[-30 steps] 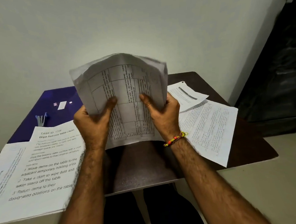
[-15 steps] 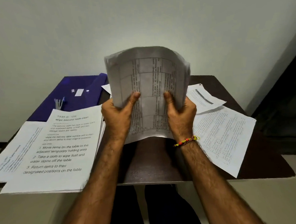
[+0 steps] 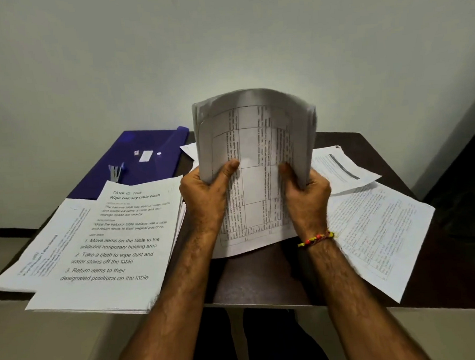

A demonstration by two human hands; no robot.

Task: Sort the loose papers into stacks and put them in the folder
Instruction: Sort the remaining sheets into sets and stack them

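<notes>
A bundle of table-printed sheets point(image 3: 254, 173) is gripped from both sides and held upright over the middle of the dark table point(image 3: 264, 278), its lower edge just above or on the tabletop — which of the two cannot be told. The left hand point(image 3: 204, 198) is curled round the bundle's left edge, thumb pressed on the front sheet; the right hand point(image 3: 305, 195) is curled round the right edge in the same way, a beaded bracelet point(image 3: 316, 238) at its wrist. The top of the bundle bows back, away from the camera, and several sheet edges are fanned at the left, so the sheets are judged not yet squared.

As for progress, the sorting appears partly done. To the left a thick stack headed "Wipe balcony table clean" point(image 3: 118, 242) is laid overlapping another stack point(image 3: 40, 247) at the table's left edge. To the right a densely printed sheet point(image 3: 378, 232) lies loose at an angle, with a smaller sheet point(image 3: 341, 168) partly above it; these are judged still unsorted. The blue folder point(image 3: 135, 158) lies closed at the far left, behind the stacks and well apart from the held bundle — nothing is seen to be filed in it.
</notes>
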